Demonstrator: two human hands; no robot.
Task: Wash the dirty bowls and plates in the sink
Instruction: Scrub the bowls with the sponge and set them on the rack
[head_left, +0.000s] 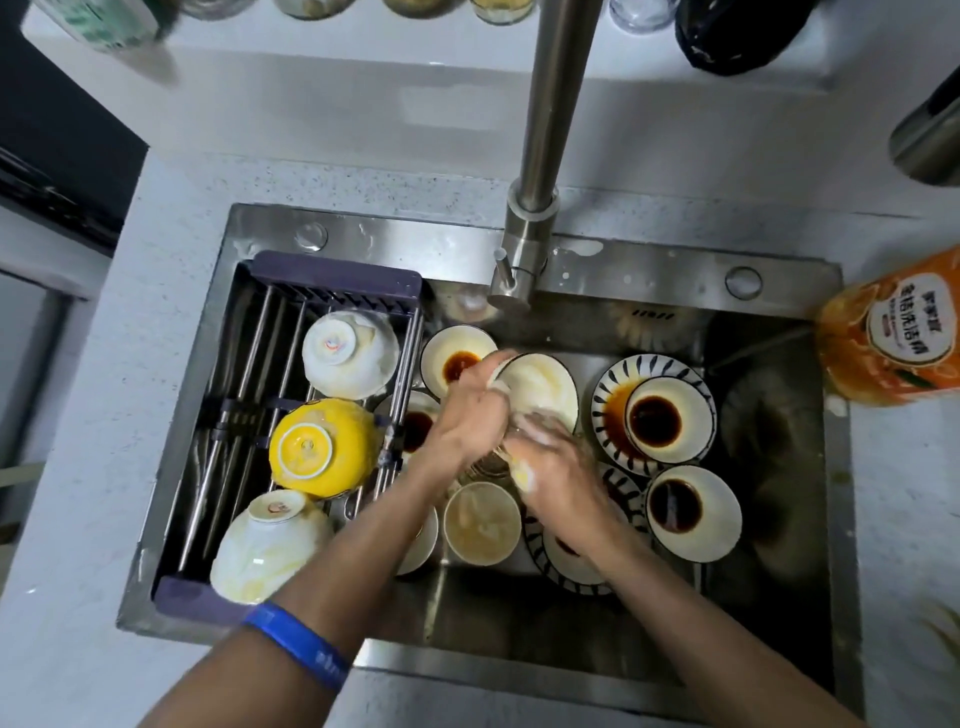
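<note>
1. L hand (467, 410) grips the rim of a soapy white plate (540, 387), held tilted over the sink (623, 291) under the tap (540, 171).
2. R hand (550, 457), foamy, fingers curled on a scrubber (488, 462) pressed vs. the plate's lower edge; scrubber mostly hidden.
3. Rack (332, 275) on sink's left side: 2 white bowls (350, 353) + yellow bowl (319, 449), all upside down, sudsy.
4. Sink basin: dirty dishes w/ dark sauce – small bowl (657, 421) stacked on striped plate (613, 384), another sauce bowl (691, 512) nearer, sauce dish (454, 358) by the rack, foamy bowl (483, 522) below the hands.
5. Orange detergent bottle (893, 332) on worktop (156, 260), right of sink.
</note>
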